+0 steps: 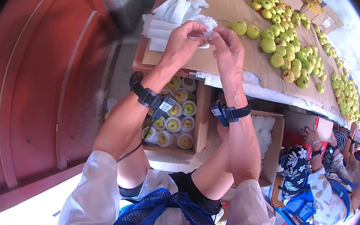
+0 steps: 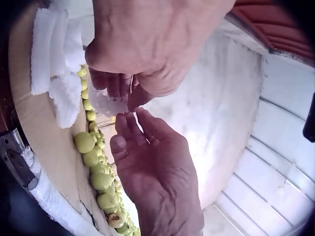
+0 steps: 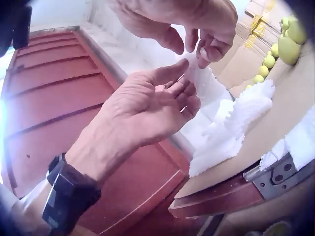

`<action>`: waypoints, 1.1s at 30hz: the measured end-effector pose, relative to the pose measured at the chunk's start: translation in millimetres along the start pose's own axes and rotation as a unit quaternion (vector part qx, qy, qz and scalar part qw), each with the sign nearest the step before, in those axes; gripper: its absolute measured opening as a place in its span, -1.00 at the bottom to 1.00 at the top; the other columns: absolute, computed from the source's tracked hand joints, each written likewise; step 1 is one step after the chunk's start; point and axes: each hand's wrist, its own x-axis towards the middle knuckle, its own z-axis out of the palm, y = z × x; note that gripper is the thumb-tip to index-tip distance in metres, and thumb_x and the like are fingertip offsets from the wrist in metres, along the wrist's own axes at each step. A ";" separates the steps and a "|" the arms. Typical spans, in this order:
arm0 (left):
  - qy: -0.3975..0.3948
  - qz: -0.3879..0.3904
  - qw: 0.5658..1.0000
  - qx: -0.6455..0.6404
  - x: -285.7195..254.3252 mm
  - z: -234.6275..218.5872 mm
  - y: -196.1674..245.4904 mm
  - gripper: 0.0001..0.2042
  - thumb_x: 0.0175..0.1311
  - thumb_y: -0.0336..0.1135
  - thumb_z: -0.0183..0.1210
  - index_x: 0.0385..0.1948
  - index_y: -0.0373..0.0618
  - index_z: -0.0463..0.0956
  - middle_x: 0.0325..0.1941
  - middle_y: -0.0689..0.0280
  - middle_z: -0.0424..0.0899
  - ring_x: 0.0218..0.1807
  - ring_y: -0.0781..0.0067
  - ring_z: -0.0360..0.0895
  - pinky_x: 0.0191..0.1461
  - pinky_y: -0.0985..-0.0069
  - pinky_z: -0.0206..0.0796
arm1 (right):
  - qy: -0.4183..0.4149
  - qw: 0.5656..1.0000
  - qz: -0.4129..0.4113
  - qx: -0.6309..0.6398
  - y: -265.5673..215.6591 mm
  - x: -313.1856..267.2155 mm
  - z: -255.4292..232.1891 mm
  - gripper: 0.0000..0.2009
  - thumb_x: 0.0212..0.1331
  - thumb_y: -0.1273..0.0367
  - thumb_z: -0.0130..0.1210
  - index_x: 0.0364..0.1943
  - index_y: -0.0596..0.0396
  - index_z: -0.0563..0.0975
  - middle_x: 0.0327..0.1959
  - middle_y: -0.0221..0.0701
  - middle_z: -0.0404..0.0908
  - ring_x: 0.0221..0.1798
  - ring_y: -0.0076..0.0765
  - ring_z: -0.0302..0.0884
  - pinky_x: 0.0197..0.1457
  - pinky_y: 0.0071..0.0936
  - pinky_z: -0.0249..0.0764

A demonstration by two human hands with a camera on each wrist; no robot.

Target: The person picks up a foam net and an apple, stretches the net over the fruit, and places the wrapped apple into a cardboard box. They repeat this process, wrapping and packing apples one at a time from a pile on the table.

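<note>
In front of me, over the cardboard-covered table, both hands meet fingertip to fingertip at a white foam fruit net (image 2: pixel 109 104). My left hand (image 1: pixel 183 42) pinches it from the left. From the other side, the thumb and fingers of my right hand (image 1: pixel 230 51) pinch its edge. The curled fingers partly hide the net. Just behind and left of the hands lies a pile of white foam nets (image 1: pixel 165 27). Two green apples (image 1: pixel 239 27) sit close to the right hand's fingers.
Many green apples (image 1: pixel 286 40) spread along the table (image 1: pixel 217 59) to the right. Under its edge stands a carton (image 1: pixel 202 128) of netted apples; another box (image 1: pixel 274 141) holds white foam. A red door (image 1: pixel 33 73) is at left. Another person (image 1: pixel 331 192) works at far right.
</note>
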 end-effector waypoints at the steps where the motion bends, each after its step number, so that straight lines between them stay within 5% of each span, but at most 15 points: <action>1: -0.002 0.010 1.000 0.025 -0.3 0.0 -1.3 -0.78 0.29 -0.46 0.31 -0.06 -0.22 0.60 -0.07 0.34 0.68 0.00 0.56 0.59 0.10 0.58 0.45 | -0.002 1.000 0.004 0.031 -1.4 0.2 -0.2 -0.78 0.28 0.43 0.17 -0.06 0.28 0.58 -0.22 -0.32 0.69 -0.16 -0.44 0.64 -0.01 -0.46 0.54; 6: -0.004 0.063 0.992 0.105 -4.3 2.7 -2.1 -0.78 0.27 -0.45 0.32 -0.07 -0.14 0.62 -0.09 0.41 0.70 -0.08 0.64 0.57 -0.03 0.61 0.41 | 0.008 0.999 0.029 0.037 -6.1 -1.2 -1.9 -0.78 0.30 0.42 0.18 -0.08 0.29 0.59 -0.24 -0.34 0.68 -0.17 -0.47 0.63 -0.03 -0.49 0.54; 12: -0.006 0.041 0.986 0.159 -10.1 3.6 9.3 -0.77 0.25 -0.42 0.35 -0.08 -0.13 0.62 -0.11 0.43 0.70 -0.23 0.73 0.47 -0.08 0.64 0.36 | 0.000 0.995 0.069 0.074 -7.6 -0.6 -6.8 -0.81 0.27 0.40 0.18 -0.12 0.22 0.62 -0.27 -0.41 0.68 -0.21 -0.52 0.63 -0.19 -0.58 0.47; 18: -0.010 0.038 0.998 0.045 -5.2 1.6 0.7 -0.75 0.33 -0.31 0.31 -0.07 -0.24 0.58 -0.08 0.39 0.68 -0.16 0.67 0.50 -0.03 0.63 0.36 | -0.031 0.980 0.119 0.156 -12.9 -2.4 -13.0 -0.84 0.26 0.40 0.13 -0.16 0.13 0.64 -0.28 -0.45 0.68 -0.21 -0.52 0.64 -0.27 -0.60 0.39; 24: -0.020 -0.090 0.994 -0.052 -5.0 -8.1 5.6 -0.69 0.43 -0.17 0.20 -0.03 -0.24 0.56 -0.12 0.38 0.65 -0.08 0.62 0.51 0.02 0.59 0.34 | -0.054 0.970 0.152 0.180 -16.4 -3.3 -15.2 -0.84 0.25 0.35 0.09 -0.22 0.12 0.61 -0.26 -0.43 0.67 -0.19 -0.47 0.63 -0.23 -0.52 0.38; 27: 0.031 -0.092 0.992 -0.081 -1.3 -11.5 -6.1 -0.71 0.46 -0.17 0.17 -0.03 -0.22 0.56 -0.14 0.38 0.65 -0.12 0.62 0.52 -0.04 0.58 0.34 | -0.025 0.968 0.157 0.195 -12.1 -0.9 -17.5 -0.83 0.25 0.33 0.08 -0.21 0.12 0.58 -0.23 -0.40 0.66 -0.17 -0.44 0.62 -0.22 -0.50 0.38; 30: 0.071 -0.078 0.994 0.019 -4.9 -8.3 7.0 -0.73 0.48 -0.21 0.14 -0.04 -0.24 0.54 -0.15 0.38 0.65 -0.12 0.58 0.54 -0.01 0.56 0.36 | 0.015 0.966 0.158 0.206 -7.2 1.5 -18.5 -0.80 0.27 0.32 0.04 -0.17 0.14 0.55 -0.23 -0.38 0.65 -0.18 -0.41 0.61 -0.23 -0.48 0.38; 33: 0.065 0.105 0.985 0.120 -12.7 0.0 1.8 -0.78 0.50 -0.25 0.12 -0.06 -0.23 0.51 -0.18 0.32 0.66 -0.13 0.51 0.58 0.00 0.50 0.41 | 0.059 0.963 0.167 0.201 4.1 1.6 -19.4 -0.78 0.29 0.32 0.00 -0.13 0.16 0.53 -0.25 -0.35 0.63 -0.21 -0.41 0.58 -0.24 -0.44 0.40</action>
